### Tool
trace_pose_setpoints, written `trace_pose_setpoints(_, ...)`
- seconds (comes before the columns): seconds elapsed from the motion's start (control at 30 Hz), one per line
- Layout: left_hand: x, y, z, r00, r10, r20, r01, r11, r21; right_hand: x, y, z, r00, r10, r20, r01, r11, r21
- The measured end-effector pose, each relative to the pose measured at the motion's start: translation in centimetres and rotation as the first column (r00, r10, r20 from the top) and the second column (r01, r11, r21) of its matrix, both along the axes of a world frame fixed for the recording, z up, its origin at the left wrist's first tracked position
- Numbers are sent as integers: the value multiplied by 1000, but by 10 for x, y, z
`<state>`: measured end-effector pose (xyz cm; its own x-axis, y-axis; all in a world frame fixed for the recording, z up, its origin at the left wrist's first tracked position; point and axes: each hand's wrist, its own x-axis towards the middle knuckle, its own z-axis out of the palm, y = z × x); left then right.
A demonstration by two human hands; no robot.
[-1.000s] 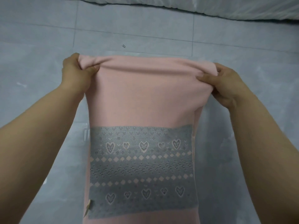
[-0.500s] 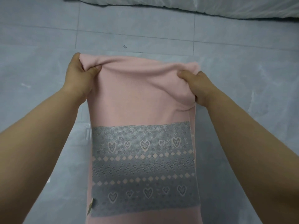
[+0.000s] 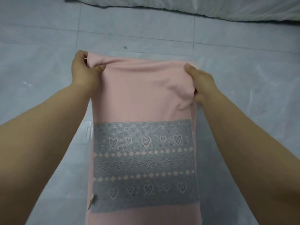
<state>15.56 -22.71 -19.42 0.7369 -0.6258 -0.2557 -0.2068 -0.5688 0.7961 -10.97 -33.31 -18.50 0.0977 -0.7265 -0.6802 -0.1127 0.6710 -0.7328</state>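
A pink knitted garment (image 3: pixel 139 95) with a grey band of hearts and diamonds lies lengthwise on the floor in front of me. My left hand (image 3: pixel 84 70) grips its far left corner, thumb on top and fingers curled under the fabric. My right hand (image 3: pixel 201 83) pinches the right edge a little below the far corner, bunching the cloth into a crease. A small tag (image 3: pixel 91 200) sticks out at the lower left edge.
The grey tiled floor (image 3: pixel 40 65) spreads on both sides of the garment. White bedding (image 3: pixel 211 7) runs along the far edge. A small clear plastic piece (image 3: pixel 89 133) lies by the garment's left side.
My right hand moved inward and down from the far right corner to the right edge, bunching the fabric. My left hand kept its grip on the left corner.
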Motion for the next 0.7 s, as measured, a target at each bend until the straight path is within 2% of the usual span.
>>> trace_pose_setpoints(0.03, 0, -1, -1, 1000, 25, -3, -25, 1000, 7, -7, 2, -1, 999, 13, 48, -15, 999, 35)
trace_pose_setpoints(0.1, 0, 0, 0, 999, 19, -46, -19, 1000, 12, -20, 8, -3, 985, 170, 29, -170, 985, 5)
trace_pose_setpoints(0.13, -2, 2, 1, 1000, -26, -18, 26, 999, 24, -25, 13, -6, 956, 288, -54, -290, 957, -24)
trace_pose_setpoints(0.17, -5, 5, 3, 992, -101, 73, 97, 994, 55, -30, 18, -9, 911, 379, -160, -392, 918, -58)
trace_pose_setpoints(0.2, -11, 10, 2, 956, -215, 199, 195, 974, 116, -32, 21, -13, 879, 398, -262, -437, 892, -111)
trace_pose_setpoints(0.23, -20, 16, 1, 873, -365, 325, 310, 928, 208, -33, 23, -16, 872, 368, -324, -436, 884, -170)
trace_pose_setpoints(0.27, -30, 22, -3, 752, -524, 399, 428, 850, 309, -33, 23, -18, 886, 336, -320, -414, 884, -218)
trace_pose_setpoints(0.3, -41, 28, -7, 626, -663, 409, 527, 747, 404, -32, 22, -18, 916, 308, -257, -369, 899, -237)
trace_pose_setpoints(0.33, -49, 33, -11, 537, -761, 364, 587, 647, 487, -32, 21, -20, 939, 289, -186, -327, 917, -227)
trace_pose_setpoints(0.37, -54, 37, -17, 500, -816, 290, 606, 568, 557, -33, 20, -22, 948, 283, -148, -310, 927, -212)
trace_pose_setpoints(0.4, -55, 41, -24, 491, -841, 226, 597, 514, 617, -33, 20, -24, 938, 284, -197, -322, 925, -202)
trace_pose_setpoints(0.47, -50, 40, -29, 482, -859, 170, 548, 447, 707, -35, 22, -27, 854, 250, -456, -387, 891, -236)
trace_pose_setpoints(0.5, -48, 38, -29, 473, -866, 160, 526, 424, 737, -36, 23, -30, 807, 166, -566, -384, 877, -290)
trace_pose_setpoints(0.57, -45, 34, -28, 471, -868, 155, 503, 409, 761, -34, 27, -28, 760, -64, -647, -307, 842, -444)
trace_pose_setpoints(0.6, -46, 34, -27, 474, -864, 171, 495, 422, 759, -31, 32, -25, 729, -152, -668, -334, 772, -541)
trace_pose_setpoints(0.63, -49, 35, -26, 477, -855, 206, 494, 455, 741, -27, 38, -25, 686, -178, -705, -451, 657, -604)
trace_pose_setpoints(0.7, -58, 47, -25, 451, -840, 303, 544, 528, 652, -19, 59, -34, 572, -63, -818, -755, 349, -555)
